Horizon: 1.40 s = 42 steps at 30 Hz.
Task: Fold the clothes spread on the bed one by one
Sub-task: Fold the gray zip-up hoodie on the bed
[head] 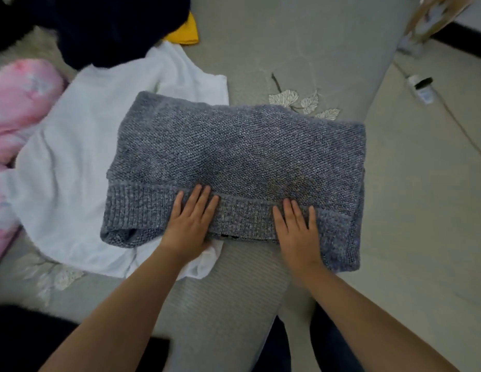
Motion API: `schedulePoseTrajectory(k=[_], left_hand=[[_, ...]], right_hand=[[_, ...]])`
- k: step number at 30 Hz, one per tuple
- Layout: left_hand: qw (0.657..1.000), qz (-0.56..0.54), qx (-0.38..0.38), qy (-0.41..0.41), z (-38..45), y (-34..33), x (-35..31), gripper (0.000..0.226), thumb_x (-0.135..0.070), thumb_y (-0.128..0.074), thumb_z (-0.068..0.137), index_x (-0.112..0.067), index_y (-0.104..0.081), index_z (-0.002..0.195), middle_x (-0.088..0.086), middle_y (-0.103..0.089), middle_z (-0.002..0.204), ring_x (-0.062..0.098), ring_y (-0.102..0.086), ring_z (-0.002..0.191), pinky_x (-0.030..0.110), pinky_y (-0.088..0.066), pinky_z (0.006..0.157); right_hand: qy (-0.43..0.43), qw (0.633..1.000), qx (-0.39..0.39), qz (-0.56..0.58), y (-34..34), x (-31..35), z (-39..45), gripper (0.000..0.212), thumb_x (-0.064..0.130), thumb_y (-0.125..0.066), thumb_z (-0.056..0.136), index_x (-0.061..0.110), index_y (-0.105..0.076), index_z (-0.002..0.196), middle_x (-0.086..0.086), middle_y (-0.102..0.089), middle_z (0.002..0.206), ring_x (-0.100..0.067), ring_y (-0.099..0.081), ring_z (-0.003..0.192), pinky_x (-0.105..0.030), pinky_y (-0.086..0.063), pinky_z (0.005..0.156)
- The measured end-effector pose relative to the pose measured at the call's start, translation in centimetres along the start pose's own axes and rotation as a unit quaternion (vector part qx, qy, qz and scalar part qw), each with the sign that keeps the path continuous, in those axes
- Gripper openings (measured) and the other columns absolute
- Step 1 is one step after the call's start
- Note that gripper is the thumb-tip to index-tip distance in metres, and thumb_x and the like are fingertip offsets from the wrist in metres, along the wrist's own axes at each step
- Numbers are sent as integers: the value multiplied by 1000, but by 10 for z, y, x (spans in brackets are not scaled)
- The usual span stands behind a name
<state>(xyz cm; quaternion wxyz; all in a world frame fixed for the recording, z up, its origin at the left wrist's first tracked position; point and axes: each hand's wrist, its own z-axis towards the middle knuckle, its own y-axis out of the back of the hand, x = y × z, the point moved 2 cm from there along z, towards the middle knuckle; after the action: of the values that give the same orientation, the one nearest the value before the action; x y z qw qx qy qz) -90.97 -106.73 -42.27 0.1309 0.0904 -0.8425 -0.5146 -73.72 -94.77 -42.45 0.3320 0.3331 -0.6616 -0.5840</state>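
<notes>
Two bare forearms reach forward from the bottom of the view onto the bed (328,49), which is covered in a grey sheet printed with pale leaves. The left hand (189,224) lies palm down on the ribbed hem of a grey knitted sweater (234,151), its fingers (200,197) stretched flat and slightly apart, gripping nothing. The right hand (297,232) presses flat on the same hem just beside it, fingers likewise spread and resting on the knit. The sweater lies folded into a wide rectangle across the middle of the bed, its left part overlapping a white garment (80,170) spread beneath it. Farther left lies pink patterned fabric (19,108). Beyond the white garment sit a dark navy garment (113,25) and a yellow piece (185,33).
</notes>
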Motion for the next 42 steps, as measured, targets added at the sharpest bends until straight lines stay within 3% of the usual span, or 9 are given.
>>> schedulePoseTrajectory(k=[3, 5, 8, 14, 18, 21, 34, 38, 42], left_hand=[[996, 0, -91, -6, -3, 9, -2, 91, -34, -83, 53, -1, -46, 129, 20, -52, 130, 36, -45, 123, 60, -30, 98], [986, -23, -164, 4, -3, 13, -5, 60, -19, -74, 63, 4, -58, 117, 19, -59, 121, 37, -58, 109, 57, -39, 92], [968, -74, -240, 32, -8, 22, -2, 47, -12, -38, 78, 3, -49, 122, 22, -59, 120, 39, -57, 108, 45, -23, 105], [960, -89, -262, 50, -10, 84, 5, 36, 1, -43, 84, 17, -51, 114, 34, -56, 115, 51, -54, 103, 52, -29, 104], [973, -87, -202, 63, 11, 151, 17, 59, 6, -36, 89, 6, -8, 141, 24, -10, 150, 37, -8, 140, 36, 10, 109], [986, -22, -160, 39, 31, 202, 18, 57, -5, -19, 95, -2, 12, 143, 15, 10, 153, 26, 9, 142, 32, 15, 111], [965, 74, -242, -63, 152, 457, -93, 56, -5, -20, 97, -1, 12, 143, 14, 9, 154, 24, 8, 142, 33, 9, 113], [954, 83, -283, -44, 209, 548, -132, 55, -5, -20, 97, -2, 10, 143, 13, 7, 154, 23, 7, 142, 32, 9, 113], [946, 80, -311, -28, 262, 631, -170, 59, -1, -23, 95, -4, 10, 144, 12, 9, 154, 21, 7, 142, 31, 8, 113]], right_hand=[[-4, 998, -33, 62, 9, -10, -1, 66, -17, -81, 37, -10, -65, 102, -29, -65, 104, -44, -64, 94, -65, -42, 76], [4, 996, -34, 88, 23, -16, -1, 73, -17, -82, 31, -12, -64, 101, -29, -65, 102, -45, -63, 92, -63, -43, 75], [15, 995, -37, 97, 53, -24, 2, 75, -17, -81, 29, -12, -64, 102, -29, -65, 101, -46, -63, 91, -61, -46, 73], [32, 998, -34, 42, 117, -43, 24, 64, -16, -75, 51, -10, -59, 113, -30, -59, 115, -47, -57, 104, -56, -43, 87], [7, 999, 34, 41, 157, -73, 48, 65, -1, -40, 89, 2, -7, 145, -20, -4, 153, -32, -6, 142, -31, 7, 114], [-14, 1000, 14, 17, 194, -100, 63, 65, 8, -39, 92, 4, -1, 146, -17, -1, 154, -26, -4, 143, -30, 2, 115], [-85, 990, -102, -49, 358, -310, 88, 65, -5, -31, 89, 0, 3, 144, -22, 6, 152, -33, 2, 142, -37, 5, 116], [-75, 974, -209, -49, 418, -395, 123, 65, -18, -53, 71, -16, -31, 132, -38, -28, 138, -52, -32, 127, -56, -21, 108], [-70, 956, -254, -130, 472, -481, 163, 70, -20, -69, 52, -22, -46, 118, -40, -48, 121, -50, -52, 111, -54, -43, 92]])
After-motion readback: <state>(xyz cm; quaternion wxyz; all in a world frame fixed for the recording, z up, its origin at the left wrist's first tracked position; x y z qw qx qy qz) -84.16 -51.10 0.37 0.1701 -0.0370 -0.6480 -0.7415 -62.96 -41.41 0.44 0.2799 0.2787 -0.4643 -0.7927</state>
